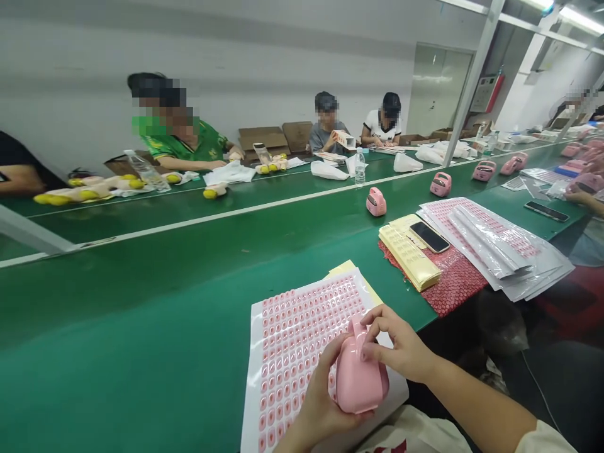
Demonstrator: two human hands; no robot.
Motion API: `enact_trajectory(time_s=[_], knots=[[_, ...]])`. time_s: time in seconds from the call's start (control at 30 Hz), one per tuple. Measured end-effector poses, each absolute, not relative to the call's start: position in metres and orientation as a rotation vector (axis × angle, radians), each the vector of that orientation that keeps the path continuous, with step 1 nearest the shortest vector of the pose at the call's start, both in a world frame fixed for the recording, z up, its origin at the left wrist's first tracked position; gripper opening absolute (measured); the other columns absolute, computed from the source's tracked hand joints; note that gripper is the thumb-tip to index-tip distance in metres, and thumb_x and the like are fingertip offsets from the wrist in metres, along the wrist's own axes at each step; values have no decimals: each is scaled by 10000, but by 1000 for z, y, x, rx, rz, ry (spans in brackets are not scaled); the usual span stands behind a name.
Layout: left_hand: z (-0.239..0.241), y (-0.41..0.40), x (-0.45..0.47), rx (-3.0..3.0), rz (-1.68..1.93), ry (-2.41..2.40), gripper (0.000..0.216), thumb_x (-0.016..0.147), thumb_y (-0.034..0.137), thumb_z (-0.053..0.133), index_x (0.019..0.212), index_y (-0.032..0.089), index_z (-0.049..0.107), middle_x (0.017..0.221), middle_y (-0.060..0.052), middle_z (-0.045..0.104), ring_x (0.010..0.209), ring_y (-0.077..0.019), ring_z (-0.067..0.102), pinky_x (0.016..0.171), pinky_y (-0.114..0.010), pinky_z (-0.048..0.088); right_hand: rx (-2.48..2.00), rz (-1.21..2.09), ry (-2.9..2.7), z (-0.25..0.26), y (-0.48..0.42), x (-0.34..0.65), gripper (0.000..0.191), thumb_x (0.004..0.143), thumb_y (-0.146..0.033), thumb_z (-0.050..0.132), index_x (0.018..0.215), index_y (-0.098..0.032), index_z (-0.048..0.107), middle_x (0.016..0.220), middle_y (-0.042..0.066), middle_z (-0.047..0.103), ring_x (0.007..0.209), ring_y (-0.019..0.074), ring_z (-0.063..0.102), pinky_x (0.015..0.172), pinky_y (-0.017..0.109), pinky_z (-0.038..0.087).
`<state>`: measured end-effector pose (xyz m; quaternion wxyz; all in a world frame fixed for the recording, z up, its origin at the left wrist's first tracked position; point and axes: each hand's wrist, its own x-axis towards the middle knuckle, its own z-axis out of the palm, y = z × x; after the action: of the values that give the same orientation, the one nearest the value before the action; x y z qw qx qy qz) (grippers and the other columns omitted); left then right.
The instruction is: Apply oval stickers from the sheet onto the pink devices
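My left hand [317, 406] cups a small pink plastic device [357, 377] from below and behind, fingers wrapped round its body. My right hand [400, 347] is curled over the device's top right side, fingertips pressed against its upper edge. Both hands hold it just above a white sheet [292, 333] covered with rows of small pink stickers, which lies on the green conveyor belt [141, 302] in front of me. A yellow sheet [346, 268] pokes out from under the sticker sheet's far edge.
To the right lie a stack of yellow strips [409, 257], a phone [429, 237], a red mesh mat [455, 280] and bagged sticker sheets [500, 245]. Several pink devices [376, 202] stand along the belt. People sit at work across it and to the right; a water bottle [359, 167] stands upright.
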<state>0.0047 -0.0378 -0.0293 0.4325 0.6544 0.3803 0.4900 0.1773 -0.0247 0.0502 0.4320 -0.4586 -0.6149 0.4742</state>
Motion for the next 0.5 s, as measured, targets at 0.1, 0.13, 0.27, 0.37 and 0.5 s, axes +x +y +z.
enact_trajectory(time_s=[0.1, 0.13, 0.27, 0.37, 0.5], knots=[[-27, -38, 4, 1608, 1254, 970, 819, 444, 279, 777, 1205, 271, 475, 1224, -97, 534, 1139, -353, 472, 962, -479, 355, -1132, 1194, -1543, 48, -22, 180, 90, 714, -236, 626, 653, -192, 578, 918, 34, 487, 974, 181, 494, 890, 341, 364], [-26, -39, 4, 1586, 1268, 984, 813, 427, 282, 787, 1186, 267, 497, 1209, -102, 547, 1135, -359, 476, 965, -480, 349, -1122, 1201, -1545, 48, -21, 181, 89, 721, -238, 619, 660, -191, 575, 913, 33, 487, 966, 179, 497, 888, 340, 364], [-24, -38, 5, 1548, 1313, 1002, 806, 369, 268, 810, 1133, 265, 554, 1155, -114, 589, 1089, -376, 513, 946, -481, 363, -1126, 1180, -1596, 49, -19, 183, 75, 727, -228, 610, 677, -187, 573, 905, 30, 492, 931, 170, 512, 887, 343, 371], [-26, -37, 5, 1586, 1312, 970, 806, 375, 256, 813, 1138, 285, 556, 1154, -102, 594, 1074, -369, 528, 934, -475, 376, -1161, 1151, -1644, 53, -20, 182, 60, 714, -199, 618, 675, -187, 573, 914, 29, 494, 924, 166, 517, 883, 343, 384], [-31, -34, 1, 1683, 1307, 944, 838, 430, 267, 802, 1207, 305, 491, 1195, -95, 569, 1089, -360, 524, 931, -472, 388, -1180, 1121, -1694, 55, -21, 181, 66, 717, -173, 612, 674, -187, 565, 920, 31, 498, 919, 160, 524, 865, 337, 411]])
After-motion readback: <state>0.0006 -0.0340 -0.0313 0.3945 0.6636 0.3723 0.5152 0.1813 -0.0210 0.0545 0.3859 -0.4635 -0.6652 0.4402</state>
